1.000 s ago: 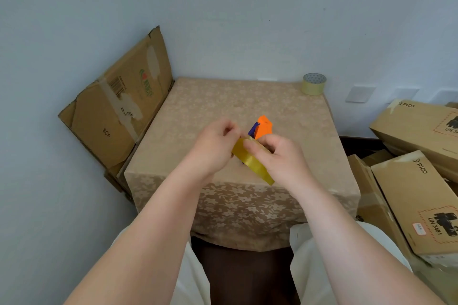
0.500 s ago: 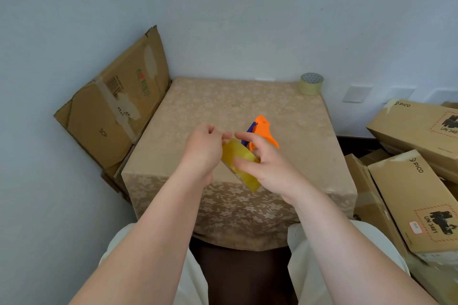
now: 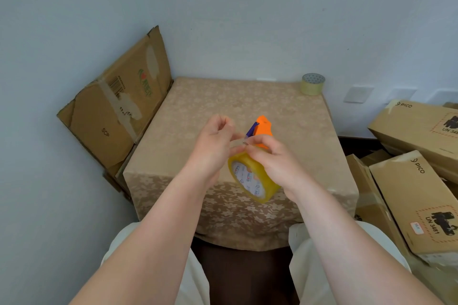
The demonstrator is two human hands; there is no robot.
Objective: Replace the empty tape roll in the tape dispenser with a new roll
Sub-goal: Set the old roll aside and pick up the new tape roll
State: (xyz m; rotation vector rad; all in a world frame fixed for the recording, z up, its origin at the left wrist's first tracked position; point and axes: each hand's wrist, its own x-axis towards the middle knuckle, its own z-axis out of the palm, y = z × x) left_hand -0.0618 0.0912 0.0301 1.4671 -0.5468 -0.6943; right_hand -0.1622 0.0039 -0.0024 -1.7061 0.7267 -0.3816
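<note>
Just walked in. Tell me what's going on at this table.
A person sits at a cloth-covered table, working on an orange tape dispenser. The right hand holds the dispenser, which carries a full yellowish tape roll. The left hand pinches what looks like the loose clear tape end near the top of the roll. A thin, nearly used-up roll stands at the table's far right corner. Cardboard boxes are stacked to the right.

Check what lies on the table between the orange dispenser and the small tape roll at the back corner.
Nothing: in the head view, only bare floral tablecloth separates the orange dispenser from the small tape roll.
</note>
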